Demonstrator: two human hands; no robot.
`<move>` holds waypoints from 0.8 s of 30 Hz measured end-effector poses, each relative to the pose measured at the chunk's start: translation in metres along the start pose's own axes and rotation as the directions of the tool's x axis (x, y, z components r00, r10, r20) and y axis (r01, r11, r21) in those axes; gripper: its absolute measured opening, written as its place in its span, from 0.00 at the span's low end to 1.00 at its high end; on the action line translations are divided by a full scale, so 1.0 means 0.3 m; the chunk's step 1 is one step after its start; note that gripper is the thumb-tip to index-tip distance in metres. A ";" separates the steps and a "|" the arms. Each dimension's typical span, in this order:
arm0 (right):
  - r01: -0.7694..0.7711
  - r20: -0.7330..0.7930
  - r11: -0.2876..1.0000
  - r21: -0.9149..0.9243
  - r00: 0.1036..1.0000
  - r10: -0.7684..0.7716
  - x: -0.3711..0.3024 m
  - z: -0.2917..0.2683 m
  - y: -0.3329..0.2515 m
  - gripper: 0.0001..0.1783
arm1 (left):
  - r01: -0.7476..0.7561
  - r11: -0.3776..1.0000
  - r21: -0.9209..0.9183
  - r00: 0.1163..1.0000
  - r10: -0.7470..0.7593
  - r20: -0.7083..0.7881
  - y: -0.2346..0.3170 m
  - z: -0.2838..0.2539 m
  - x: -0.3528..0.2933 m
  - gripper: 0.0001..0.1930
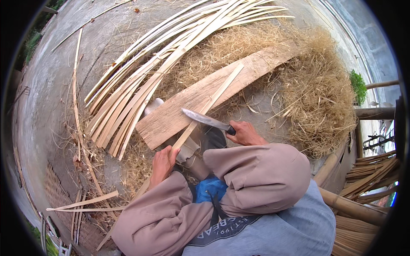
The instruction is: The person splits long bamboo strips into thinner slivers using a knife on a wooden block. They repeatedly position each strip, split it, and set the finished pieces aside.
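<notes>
My left hand (162, 162) is closed round a long pale bamboo strip (222, 87), which runs up across a wooden board (171, 112) and back down past my left knee. In my right hand (246, 133) is the black handle of a knife (206, 119). Its blade points left and crosses the strip just above my left hand, near the board's lower edge. Whether the edge touches the strip I cannot tell. The board slants from near my feet up to the right, over a heap of shavings.
A fan of split bamboo strips (171, 59) lies left of and beyond the board. Curly shavings (320, 98) pile up at the right. Loose strips (85, 208) lie at the lower left. Bamboo poles (352, 207) and more strips (371, 175) are at my right.
</notes>
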State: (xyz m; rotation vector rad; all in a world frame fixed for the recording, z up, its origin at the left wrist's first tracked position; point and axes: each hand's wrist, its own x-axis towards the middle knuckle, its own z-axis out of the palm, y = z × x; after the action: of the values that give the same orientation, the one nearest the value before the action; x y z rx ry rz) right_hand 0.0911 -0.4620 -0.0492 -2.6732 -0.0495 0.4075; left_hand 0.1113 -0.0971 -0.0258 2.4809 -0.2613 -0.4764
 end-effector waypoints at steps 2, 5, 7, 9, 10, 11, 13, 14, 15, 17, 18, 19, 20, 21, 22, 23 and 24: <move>-0.093 -0.087 0.995 0.036 0.992 0.096 0.002 -0.036 0.075 0.20 | 0.033 0.999 -0.022 0.998 -0.032 0.051 -0.004 -0.009 -0.014 0.21; -0.333 -0.266 0.912 0.239 0.881 0.392 0.137 -0.110 0.212 0.18 | 0.009 0.999 -0.046 1.000 -0.008 0.022 -0.004 0.007 -0.003 0.21; -0.172 -0.230 0.980 0.097 0.954 0.191 0.125 -0.065 0.163 0.19 | 0.013 0.999 -0.050 1.000 -0.012 0.019 -0.020 0.005 -0.004 0.21; -0.033 -0.230 0.999 -0.021 0.973 0.027 0.114 -0.051 0.143 0.21 | 0.043 0.998 -0.052 0.996 -0.039 0.079 -0.025 -0.005 -0.013 0.21; -0.151 -0.293 0.988 0.041 0.943 0.156 0.127 -0.067 0.186 0.21 | 0.020 0.998 -0.057 0.998 -0.016 0.060 -0.023 -0.003 -0.023 0.21; -0.257 -0.353 0.960 0.107 0.893 0.279 0.180 -0.116 0.276 0.22 | -0.008 0.998 -0.061 0.999 0.010 0.032 -0.012 -0.001 -0.020 0.21; -0.388 -0.383 0.903 0.183 0.818 0.429 0.208 -0.178 0.384 0.22 | -0.030 0.999 -0.046 0.999 0.031 0.030 -0.015 -0.011 -0.027 0.20; -0.413 -0.371 0.895 0.169 0.814 0.446 0.215 -0.231 0.416 0.22 | -0.024 0.999 -0.043 0.999 0.026 0.042 -0.015 -0.008 -0.023 0.20; -0.440 -0.361 0.885 0.155 0.808 0.465 0.216 -0.267 0.438 0.22 | -0.021 0.999 -0.040 0.998 0.023 0.054 -0.014 -0.003 -0.019 0.19; -0.363 -0.341 0.912 0.189 0.847 0.408 0.206 -0.262 0.363 0.22 | -0.035 0.998 0.056 0.999 0.036 -0.004 -0.037 0.046 -0.023 0.17; -0.338 -0.321 0.916 0.217 0.861 0.394 0.171 -0.218 0.302 0.23 | -0.042 0.993 0.112 0.999 0.044 -0.014 -0.054 0.060 -0.037 0.16; -0.284 -0.310 0.934 0.218 0.887 0.342 0.142 -0.177 0.250 0.23 | -0.038 0.990 0.133 0.999 0.039 -0.003 -0.050 0.064 -0.034 0.15; -0.265 -0.222 0.943 0.200 0.925 0.307 0.110 -0.140 0.173 0.22 | -0.030 0.988 0.154 1.000 0.029 0.009 -0.042 0.066 -0.033 0.15; -0.225 -0.127 0.955 0.191 0.959 0.252 0.100 -0.099 0.078 0.21 | -0.007 0.983 0.184 1.000 0.005 0.008 -0.047 0.060 -0.037 0.14; -0.153 -0.058 0.980 0.129 0.985 0.162 0.059 -0.060 -0.019 0.21 | -0.023 0.981 0.194 0.999 0.028 -0.022 -0.053 0.061 -0.038 0.14; -0.079 0.015 0.995 0.067 0.997 0.078 0.020 -0.045 -0.082 0.21 | -0.044 0.979 0.200 0.997 0.055 -0.050 -0.061 0.072 -0.041 0.13; -0.058 0.021 0.997 0.049 0.998 0.057 0.009 -0.064 -0.100 0.21 | -0.059 0.976 0.209 0.994 0.076 -0.078 -0.068 0.079 -0.048 0.13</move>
State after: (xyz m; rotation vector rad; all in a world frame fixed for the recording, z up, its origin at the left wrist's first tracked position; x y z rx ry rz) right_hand 0.1002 -0.4425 -0.0205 -2.6270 0.0306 0.4479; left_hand 0.0903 -0.0890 -0.0518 2.6770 -0.3766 -0.3282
